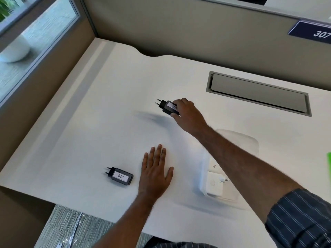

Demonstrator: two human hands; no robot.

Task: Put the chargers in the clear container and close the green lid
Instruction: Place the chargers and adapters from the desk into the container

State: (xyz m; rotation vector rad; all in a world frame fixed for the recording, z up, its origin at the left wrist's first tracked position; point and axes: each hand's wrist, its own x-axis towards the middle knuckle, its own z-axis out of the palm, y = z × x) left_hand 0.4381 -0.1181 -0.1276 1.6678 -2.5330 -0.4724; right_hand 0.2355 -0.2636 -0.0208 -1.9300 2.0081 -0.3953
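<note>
White desk [107, 111] seen from above, with the clear container [232, 158] as landmark, standing at the near right part of the desk. Right hand [186, 113], reaching out beyond and to the left of the container, pinches a black charger [167, 107] between thumb and curled fingers; the charger bears a label "002", its two pins point left, and whether it touches the desk cannot be told. Left hand [155, 169] lies flat on the desk just left of the container, palm down, fingers straight and close together, holding nothing. A second black charger [119, 176], labelled "026", lies on the desk farther left of the container, just beside the left hand, pins pointing left. A white charger [215, 184] lies inside the container. The green lid [328, 163] shows only as a sliver right of the container. A grey cable flap [258, 93] is set into the desk beyond the container.
</note>
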